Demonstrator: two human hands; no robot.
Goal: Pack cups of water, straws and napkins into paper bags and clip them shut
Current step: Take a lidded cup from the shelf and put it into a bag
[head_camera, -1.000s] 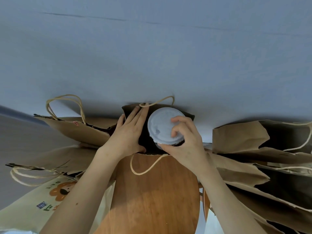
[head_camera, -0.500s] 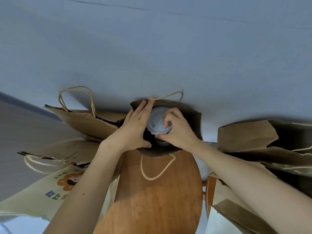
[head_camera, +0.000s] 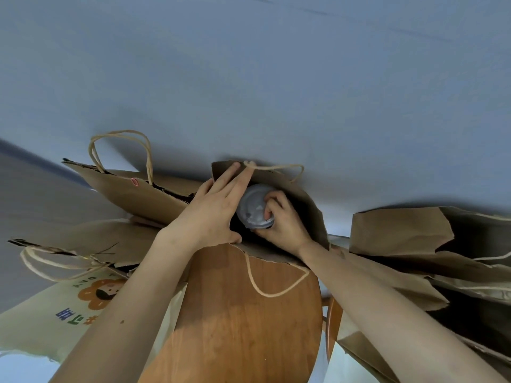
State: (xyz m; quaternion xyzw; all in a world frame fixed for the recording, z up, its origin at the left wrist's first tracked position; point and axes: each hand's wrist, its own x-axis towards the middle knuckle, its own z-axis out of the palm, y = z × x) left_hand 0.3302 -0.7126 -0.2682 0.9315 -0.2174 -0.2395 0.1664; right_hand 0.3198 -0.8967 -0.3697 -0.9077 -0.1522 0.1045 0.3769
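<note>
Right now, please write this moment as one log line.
left hand: spreads bag mouth | right hand: grips cup | cup: inside bag | bag: open, unclipped

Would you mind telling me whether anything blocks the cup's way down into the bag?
Nothing visible does. The left hand spreads the mouth of the bag with straight fingers, and the right hand grips the cup by its lid, inside that mouth. Below the cup the bag is dark, so its bottom cannot be checked.

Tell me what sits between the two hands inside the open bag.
In the head view, the lidded cup sits between them: the right hand grips its lid, and the left hand spreads the mouth of the paper bag.
</note>
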